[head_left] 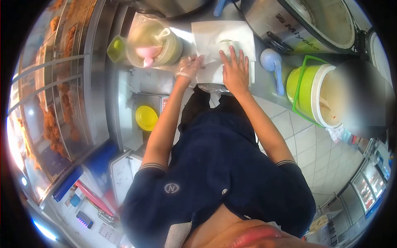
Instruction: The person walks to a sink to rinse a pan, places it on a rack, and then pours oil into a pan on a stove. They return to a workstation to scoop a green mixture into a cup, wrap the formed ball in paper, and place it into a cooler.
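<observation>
A stack of flat white rectangular paper sheets (206, 39) lies on the grey metal counter (264, 87) directly in front of the person, and both hands are on it. The right hand (236, 73) is bare and opened out, palm down on the paper with fingers spread, gripping nothing. The left hand (189, 68), in a clear plastic glove, rests at the sheets' left edge with its fingers curled; whether they pinch the paper is hard to tell at this size. Close by the left hand, a round pale-yellow plastic tub (175, 50) takes up that side, with a pink plastic scoop (148, 52) and a cream-handled ladle (163, 34) in it, and a small lime-green plastic cup (116, 49) beyond. On the other side, a light-blue plastic ladle (271, 60) lies just beside the paper, between it and a lime-green bucket with a white rim (302, 78), whose far side is hidden by a dark blur. A large silver metal cooker marked Miyako (281, 22) stands beyond the ladle. A round yellow plastic dish (146, 118) sits lower left, beside the left forearm, and browned fried pieces (51, 124) fill the display case at far left.
</observation>
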Demonstrator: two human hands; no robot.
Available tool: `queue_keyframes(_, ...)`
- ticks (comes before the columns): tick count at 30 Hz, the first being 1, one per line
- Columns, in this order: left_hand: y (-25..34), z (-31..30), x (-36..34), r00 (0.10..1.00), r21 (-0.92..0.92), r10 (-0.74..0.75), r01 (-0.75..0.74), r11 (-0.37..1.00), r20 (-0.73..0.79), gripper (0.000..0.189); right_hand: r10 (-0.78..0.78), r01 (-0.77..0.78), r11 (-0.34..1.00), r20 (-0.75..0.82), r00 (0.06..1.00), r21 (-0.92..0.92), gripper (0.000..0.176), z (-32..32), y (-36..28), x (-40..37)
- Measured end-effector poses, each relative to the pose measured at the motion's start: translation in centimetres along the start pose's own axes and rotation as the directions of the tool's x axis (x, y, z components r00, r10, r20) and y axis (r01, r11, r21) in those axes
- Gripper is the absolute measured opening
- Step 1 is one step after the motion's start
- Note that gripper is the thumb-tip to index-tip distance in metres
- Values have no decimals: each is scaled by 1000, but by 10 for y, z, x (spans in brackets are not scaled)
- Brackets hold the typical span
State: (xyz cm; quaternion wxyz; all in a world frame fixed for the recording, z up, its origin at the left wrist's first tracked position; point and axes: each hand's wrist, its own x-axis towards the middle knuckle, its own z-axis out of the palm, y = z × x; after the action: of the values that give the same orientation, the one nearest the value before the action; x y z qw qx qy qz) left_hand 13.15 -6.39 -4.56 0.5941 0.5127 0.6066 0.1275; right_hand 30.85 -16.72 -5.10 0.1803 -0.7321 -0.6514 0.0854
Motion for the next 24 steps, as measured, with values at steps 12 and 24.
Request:
queue_keyframes(12, 52, 30, 92, 892, -78, 404, -427, 901, -204, 15, -66, 66, 998, -15, 998, -7, 62, 2, 10, 7)
queue_keyframes(24, 43, 26, 53, 353, 634, 631, -715, -294, 691, 14, -71, 87, 991, -158, 985, 99, 46, -6, 19, -1)
